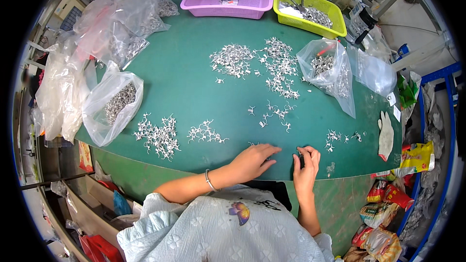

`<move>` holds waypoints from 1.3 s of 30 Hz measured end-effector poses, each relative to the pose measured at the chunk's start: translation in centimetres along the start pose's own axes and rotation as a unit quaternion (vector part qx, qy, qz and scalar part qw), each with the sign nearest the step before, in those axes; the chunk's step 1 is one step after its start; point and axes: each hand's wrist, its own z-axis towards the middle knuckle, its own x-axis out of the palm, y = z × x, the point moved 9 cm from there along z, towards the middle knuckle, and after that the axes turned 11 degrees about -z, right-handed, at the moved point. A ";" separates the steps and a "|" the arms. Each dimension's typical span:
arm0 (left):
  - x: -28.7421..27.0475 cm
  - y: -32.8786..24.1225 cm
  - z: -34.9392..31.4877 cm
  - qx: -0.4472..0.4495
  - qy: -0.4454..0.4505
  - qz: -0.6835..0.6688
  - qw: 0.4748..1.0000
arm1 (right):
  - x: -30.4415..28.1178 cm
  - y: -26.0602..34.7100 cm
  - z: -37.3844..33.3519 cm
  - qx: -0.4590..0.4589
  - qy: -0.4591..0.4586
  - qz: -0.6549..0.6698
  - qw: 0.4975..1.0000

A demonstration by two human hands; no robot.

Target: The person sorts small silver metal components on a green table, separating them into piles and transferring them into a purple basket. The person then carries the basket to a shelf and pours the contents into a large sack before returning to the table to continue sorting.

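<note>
At the near edge of the green table, my left hand (252,161) reaches in with fingers stretched and the thumb apart. Small silvery metal parts lie by its knuckles, and a bit of metal shows under the fingers. My right hand (307,164), a short gap away, has thumb and index finger brought together around a small silvery metal part, mostly hidden by the fingertips. Beyond the hands lies a loose cluster of curved, pronged metal parts (277,111). Farther off are two larger piles, a left one (231,60) and a right one (280,68).
More parts lie in a left heap (158,137) and a small right group (334,137). Open plastic bags of parts stand left (99,121) and right (342,85). A purple basket (227,11), a yellow-green basket (310,28) with pliers (300,6), and a white glove (385,136) surround them.
</note>
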 end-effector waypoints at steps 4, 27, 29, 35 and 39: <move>0.2 -0.6 -0.5 0.045 -0.020 0.049 0.998 | 0.1 -0.1 0.4 -0.012 -0.022 0.034 0.999; -2.2 0.7 -2.6 0.031 -0.149 0.264 0.952 | 1.9 2.3 -0.1 -0.132 0.057 -0.093 0.985; -4.0 1.4 -3.5 0.003 -0.202 0.308 0.930 | 0.1 -0.2 0.2 -0.089 0.010 -0.193 0.977; -7.6 2.7 -5.8 -0.073 -0.284 0.332 0.897 | -1.4 -2.3 1.4 -0.018 -0.033 -0.250 0.968; -5.1 0.8 -3.0 -0.030 -0.182 0.330 0.926 | 1.3 2.8 4.2 -0.130 0.043 -0.103 0.985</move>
